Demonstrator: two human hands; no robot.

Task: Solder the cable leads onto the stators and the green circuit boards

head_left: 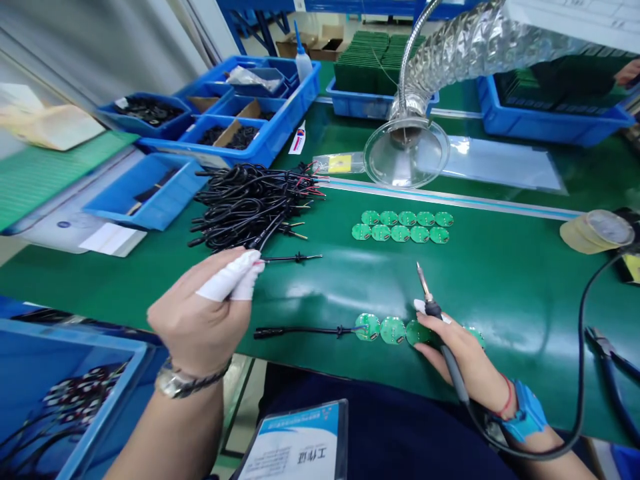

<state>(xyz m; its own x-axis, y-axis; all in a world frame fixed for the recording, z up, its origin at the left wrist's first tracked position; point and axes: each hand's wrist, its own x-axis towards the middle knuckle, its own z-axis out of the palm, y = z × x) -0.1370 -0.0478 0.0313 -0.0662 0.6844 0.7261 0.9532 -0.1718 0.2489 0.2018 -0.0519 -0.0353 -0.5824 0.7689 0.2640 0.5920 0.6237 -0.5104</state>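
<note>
My left hand (205,307), with white covers on its fingertips, is pinched shut on a black cable (285,258) at the near edge of a tangled cable pile (245,200). The cable's stripped end points right. My right hand (465,353) grips a soldering iron (445,340), its metal tip pointing up and away from the green mat. Beneath that hand runs a row of round green circuit boards (393,330), partly hidden by the fingers. At the row's left end, a black cable with a plug (295,331) meets the first board (367,327).
Two further rows of round boards (401,233) lie ahead. Above them hangs a clear fume-extraction hood (406,153) on a foil duct. Pliers (607,350) and a round container (595,231) are at right. Blue parts bins (270,143) stand at back left; a blue crate (135,360) is at near left.
</note>
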